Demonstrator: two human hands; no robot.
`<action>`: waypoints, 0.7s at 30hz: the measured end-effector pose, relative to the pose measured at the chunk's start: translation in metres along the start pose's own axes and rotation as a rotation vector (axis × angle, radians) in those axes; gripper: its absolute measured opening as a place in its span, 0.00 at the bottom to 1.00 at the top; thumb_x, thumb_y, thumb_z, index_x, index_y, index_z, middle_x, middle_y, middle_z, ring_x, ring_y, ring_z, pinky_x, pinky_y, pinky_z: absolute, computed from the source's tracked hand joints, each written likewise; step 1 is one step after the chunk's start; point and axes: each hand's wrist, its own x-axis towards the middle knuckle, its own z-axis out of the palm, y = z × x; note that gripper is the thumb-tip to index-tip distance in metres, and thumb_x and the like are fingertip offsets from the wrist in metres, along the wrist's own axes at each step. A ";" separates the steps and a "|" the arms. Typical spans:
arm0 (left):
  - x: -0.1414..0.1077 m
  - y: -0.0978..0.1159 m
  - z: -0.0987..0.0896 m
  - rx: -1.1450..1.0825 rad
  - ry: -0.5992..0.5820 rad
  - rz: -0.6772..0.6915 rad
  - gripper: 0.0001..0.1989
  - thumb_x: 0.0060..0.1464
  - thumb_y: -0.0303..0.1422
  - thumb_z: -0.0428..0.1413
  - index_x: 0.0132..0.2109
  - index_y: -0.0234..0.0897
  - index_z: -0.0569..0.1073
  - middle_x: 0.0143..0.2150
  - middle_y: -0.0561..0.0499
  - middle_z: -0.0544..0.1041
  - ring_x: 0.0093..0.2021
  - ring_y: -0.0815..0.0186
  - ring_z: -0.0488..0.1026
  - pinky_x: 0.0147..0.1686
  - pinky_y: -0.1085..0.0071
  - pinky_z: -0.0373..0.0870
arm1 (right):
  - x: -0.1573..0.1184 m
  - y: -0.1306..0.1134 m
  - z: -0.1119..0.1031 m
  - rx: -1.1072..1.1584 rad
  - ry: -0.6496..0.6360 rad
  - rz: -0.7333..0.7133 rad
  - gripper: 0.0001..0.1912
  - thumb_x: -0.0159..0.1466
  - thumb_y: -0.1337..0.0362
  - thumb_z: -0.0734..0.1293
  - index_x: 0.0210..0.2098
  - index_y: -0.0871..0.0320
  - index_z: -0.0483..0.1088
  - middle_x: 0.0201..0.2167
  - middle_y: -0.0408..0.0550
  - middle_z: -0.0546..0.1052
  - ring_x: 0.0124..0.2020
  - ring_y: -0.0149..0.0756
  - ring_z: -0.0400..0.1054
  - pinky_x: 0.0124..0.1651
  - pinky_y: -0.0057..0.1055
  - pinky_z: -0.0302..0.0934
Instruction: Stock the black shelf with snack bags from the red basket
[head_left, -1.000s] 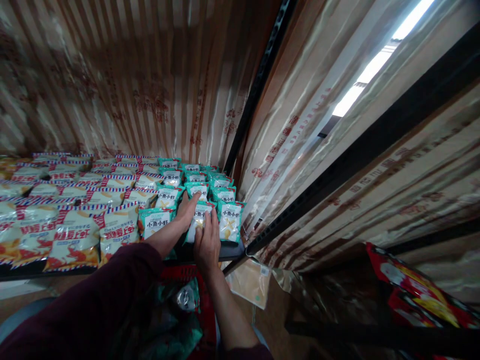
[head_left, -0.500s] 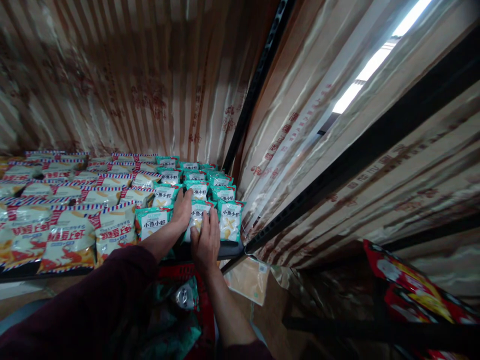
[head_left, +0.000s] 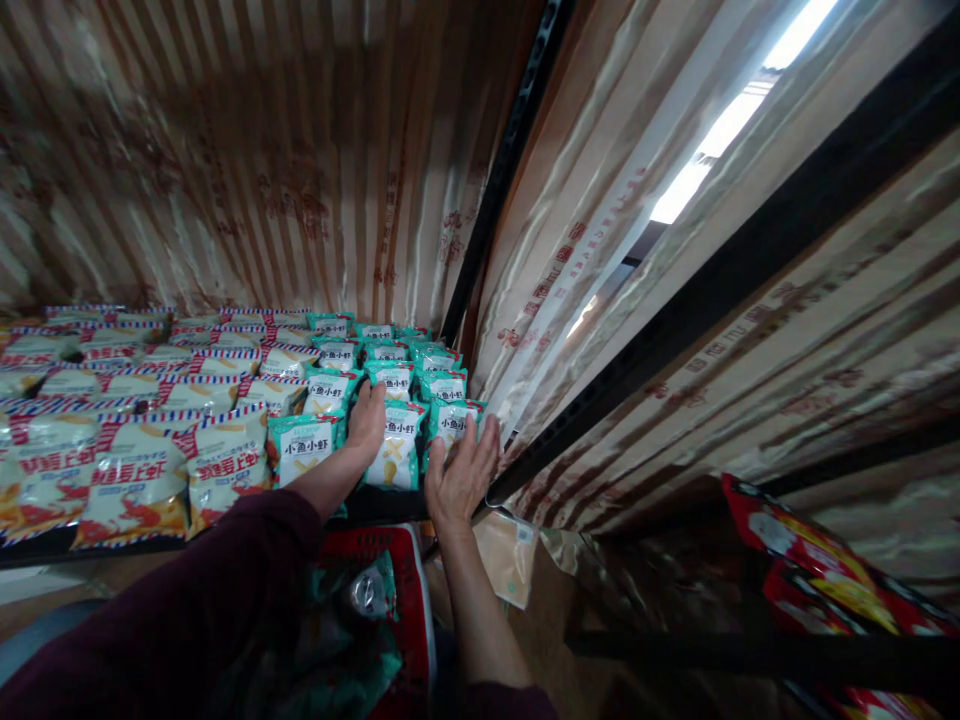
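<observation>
Green-and-white snack bags stand in short rows at the right end of a shelf. My left hand (head_left: 366, 424) reaches in between the front-left green bag (head_left: 306, 446) and the front-middle green bag (head_left: 400, 447), its fingers stretched out and closing on nothing. Over the front-right green bag (head_left: 452, 421), my right hand (head_left: 463, 474) lies with fingers spread, covering much of that bag's lower front. Behind my left hand's fingertips is another green bag (head_left: 390, 378) in the second row.
Several white, red and blue-edged snack bags (head_left: 139, 470) fill the shelf to the left. Below hangs or stands a red basket (head_left: 420, 600) holding more green bags (head_left: 375, 588). A dark metal post (head_left: 510, 170) rises behind, by pleated curtains (head_left: 322, 150). Red packets (head_left: 817, 560) sit at lower right.
My right hand has moved right, from the front-middle green bag to the front-right one, and its fingers have spread. My left hand stays in nearly the same place between the bags.
</observation>
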 end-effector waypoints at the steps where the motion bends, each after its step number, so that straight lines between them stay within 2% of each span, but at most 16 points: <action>1: 0.000 0.000 0.001 0.005 -0.007 -0.014 0.24 0.57 0.43 0.41 0.55 0.38 0.66 0.61 0.44 0.67 0.61 0.58 0.62 0.59 0.64 0.56 | 0.000 0.003 0.002 -0.001 -0.014 0.021 0.29 0.66 0.56 0.56 0.62 0.64 0.53 0.65 0.66 0.51 0.66 0.54 0.43 0.59 0.58 0.49; 4: -0.001 0.001 0.004 0.014 -0.015 -0.061 0.25 0.57 0.44 0.41 0.58 0.38 0.63 0.62 0.44 0.65 0.62 0.58 0.60 0.59 0.65 0.55 | -0.001 0.005 0.008 -0.004 -0.053 0.045 0.28 0.67 0.56 0.55 0.62 0.64 0.54 0.63 0.66 0.54 0.64 0.53 0.47 0.57 0.56 0.52; 8: -0.007 0.008 0.008 0.012 0.007 -0.114 0.25 0.58 0.44 0.40 0.58 0.37 0.63 0.61 0.43 0.66 0.61 0.57 0.62 0.59 0.63 0.57 | -0.003 0.003 0.012 -0.009 -0.055 0.017 0.27 0.67 0.55 0.55 0.61 0.63 0.55 0.61 0.66 0.57 0.62 0.54 0.51 0.56 0.55 0.54; 13: -0.012 0.017 0.008 0.007 0.026 -0.152 0.26 0.58 0.44 0.40 0.59 0.35 0.61 0.61 0.40 0.66 0.62 0.54 0.60 0.59 0.60 0.55 | -0.004 0.003 0.013 -0.037 -0.032 -0.017 0.32 0.64 0.51 0.58 0.62 0.65 0.54 0.63 0.68 0.54 0.64 0.57 0.45 0.56 0.59 0.51; 17: -0.020 0.022 0.000 0.018 0.015 -0.121 0.27 0.60 0.41 0.38 0.61 0.32 0.59 0.64 0.40 0.61 0.66 0.58 0.54 0.62 0.63 0.50 | -0.005 0.002 0.013 -0.075 -0.041 -0.058 0.38 0.61 0.46 0.60 0.62 0.66 0.54 0.63 0.69 0.52 0.65 0.59 0.43 0.57 0.59 0.49; 21: -0.036 0.030 -0.011 0.043 0.024 -0.045 0.26 0.60 0.39 0.39 0.62 0.31 0.58 0.66 0.41 0.57 0.66 0.60 0.51 0.64 0.65 0.46 | -0.005 0.001 0.012 -0.076 -0.037 -0.064 0.38 0.60 0.46 0.62 0.61 0.64 0.55 0.64 0.68 0.52 0.64 0.59 0.44 0.56 0.59 0.50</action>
